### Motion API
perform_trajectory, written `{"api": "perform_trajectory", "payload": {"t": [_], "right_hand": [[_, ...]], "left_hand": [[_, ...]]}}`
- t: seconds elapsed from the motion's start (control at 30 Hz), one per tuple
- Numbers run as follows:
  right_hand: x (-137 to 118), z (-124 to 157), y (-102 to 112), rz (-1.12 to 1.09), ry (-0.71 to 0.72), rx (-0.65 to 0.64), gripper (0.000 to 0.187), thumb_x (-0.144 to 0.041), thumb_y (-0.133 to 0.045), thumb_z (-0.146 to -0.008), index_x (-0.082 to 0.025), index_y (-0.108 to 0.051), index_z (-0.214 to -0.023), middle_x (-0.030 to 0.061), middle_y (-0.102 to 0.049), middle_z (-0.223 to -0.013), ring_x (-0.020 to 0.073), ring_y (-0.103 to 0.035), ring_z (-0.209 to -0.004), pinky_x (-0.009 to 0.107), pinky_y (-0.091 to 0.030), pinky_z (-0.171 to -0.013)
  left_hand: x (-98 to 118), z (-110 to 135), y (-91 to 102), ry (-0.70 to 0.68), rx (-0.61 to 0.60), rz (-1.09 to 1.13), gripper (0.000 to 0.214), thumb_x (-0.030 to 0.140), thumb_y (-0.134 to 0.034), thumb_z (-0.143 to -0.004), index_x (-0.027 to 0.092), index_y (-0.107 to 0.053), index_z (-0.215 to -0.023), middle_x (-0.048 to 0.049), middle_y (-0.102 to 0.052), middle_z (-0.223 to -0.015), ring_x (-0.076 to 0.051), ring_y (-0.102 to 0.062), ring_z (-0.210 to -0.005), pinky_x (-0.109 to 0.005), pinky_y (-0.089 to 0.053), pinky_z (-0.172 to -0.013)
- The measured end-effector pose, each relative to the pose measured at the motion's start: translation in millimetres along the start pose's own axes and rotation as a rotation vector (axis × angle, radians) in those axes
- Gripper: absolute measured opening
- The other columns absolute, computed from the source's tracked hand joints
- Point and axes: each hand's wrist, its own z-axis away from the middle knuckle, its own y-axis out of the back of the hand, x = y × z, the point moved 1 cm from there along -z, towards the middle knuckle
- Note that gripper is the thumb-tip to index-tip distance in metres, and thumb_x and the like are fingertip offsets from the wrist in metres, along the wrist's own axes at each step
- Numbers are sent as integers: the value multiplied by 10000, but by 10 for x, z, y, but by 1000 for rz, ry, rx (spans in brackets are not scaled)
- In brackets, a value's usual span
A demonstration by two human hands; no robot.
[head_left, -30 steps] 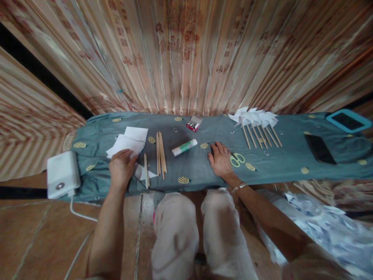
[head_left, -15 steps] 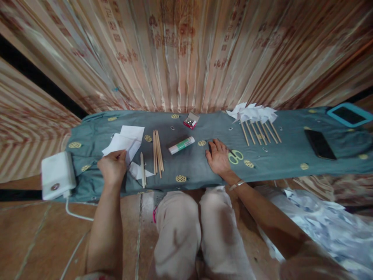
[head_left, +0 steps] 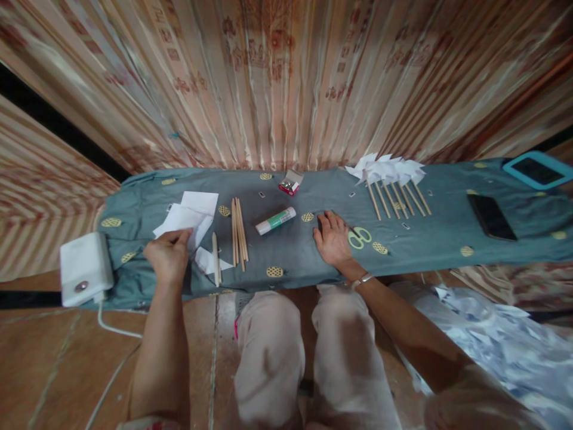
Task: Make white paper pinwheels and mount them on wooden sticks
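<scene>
My left hand (head_left: 168,255) pinches the near edge of a white paper sheet from the paper stack (head_left: 190,215) on the grey-green cloth (head_left: 295,251). A smaller paper piece (head_left: 203,260) and a single wooden stick (head_left: 215,266) lie just right of it, with a bundle of wooden sticks (head_left: 237,230) beyond. My right hand (head_left: 332,239) rests flat on the cloth, fingers spread, beside green-handled scissors (head_left: 359,237). A glue stick (head_left: 275,220) lies between the hands.
Finished paper pinwheels on sticks (head_left: 394,182) lie at the back right. A small red box (head_left: 289,182) sits at the back middle. A black phone (head_left: 491,216) and a blue-framed tablet (head_left: 537,170) lie far right. A white power adapter (head_left: 85,269) sits at the left edge.
My left hand has pulled back toward the near left and closed its fingers on the edge of a paper sheet. My right hand has stayed flat beside the scissors.
</scene>
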Motion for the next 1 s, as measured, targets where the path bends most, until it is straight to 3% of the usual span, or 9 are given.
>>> {"api": "perform_trajectory", "payload": {"t": [0.13, 0.27, 0.33, 0.47, 0.57, 0.73, 0.8, 0.9, 1.0], "right_hand": [[18, -11, -6, -31, 3, 17, 482, -332, -411, -964, -87, -550, -1355, 222, -501, -1475, 371, -443, -1319, 549, -371, -1055], [37, -13, 15, -68, -5, -5, 491, -339, -434, -954, -79, -548, -1356, 222, -488, -1487, 371, -434, -1347, 539, -383, -1060], [45, -14, 31, -91, -11, -15, 501, -353, -455, -948, -79, -551, -1356, 221, -484, -1492, 375, -434, -1355, 544, -390, -1062], [81, -66, 46, -163, -14, -19, 476, -369, -499, -934, -113, -582, -1326, 210, -506, -1481, 362, -458, -1358, 543, -402, -1073], [158, -154, 60, -267, -45, -31, 412, -330, -502, -939, -114, -613, -1273, 198, -562, -1432, 300, -504, -1347, 466, -413, -1101], [342, -122, 286, -585, -16, 10, 365, -282, -389, -974, -182, -594, -1259, 123, -674, -1296, 211, -626, -1194, 388, -495, -1031], [381, 21, 475, -569, -28, 88, 406, -299, -384, -980, -166, -534, -1334, 148, -638, -1338, 216, -617, -1206, 382, -505, -1021], [331, 306, 754, -350, 88, 108, 554, -318, -482, -944, -139, -404, -1462, 184, -433, -1539, 271, -392, -1448, 469, -392, -1146], [217, 541, 860, -175, 285, -19, 555, -316, -493, -947, -190, -393, -1479, 161, -301, -1621, 307, -257, -1514, 547, -328, -1168]], "left_hand": [[203, 136, 39, -48, 51, 141, 138, 320, -706, -729, 185, -731, -711, -5, -702, -700, -225, -680, -793, -356, -509, -836], [668, 400, 0, -47, 124, 458, 226, 360, -775, -659, 175, -745, -786, 8, -703, -708, -164, -637, -675, -313, -527, -717], [931, 572, -78, 31, 114, 654, 278, 365, -816, -598, 178, -719, -780, 15, -697, -712, -146, -636, -656, -304, -547, -707], [1352, 932, -329, 286, -144, 1019, 340, 338, -851, -560, 197, -665, -808, 10, -716, -759, -155, -688, -711, -327, -582, -738], [1553, 1159, -532, 381, -357, 1146, 396, 402, -866, -559, 200, -649, -823, -16, -746, -809, -172, -719, -767, -366, -588, -810], [1658, 1396, -843, 518, -509, 1184, 455, 382, -905, -484, 197, -649, -812, -16, -748, -753, -209, -740, -780, -364, -589, -791], [1619, 1447, -941, 554, -528, 1161, 470, 379, -907, -469, 187, -659, -819, -21, -745, -740, -216, -739, -759, -351, -589, -752], [1509, 1501, -1049, 587, -585, 1098, 497, 373, -900, -486, 167, -668, -874, -35, -752, -784, -203, -728, -718, -324, -581, -693], [1395, 1556, -1118, 593, -627, 1032, 546, 354, -892, -493, 172, -648, -946, -20, -743, -781, -164, -690, -626, -290, -564, -618]]}}
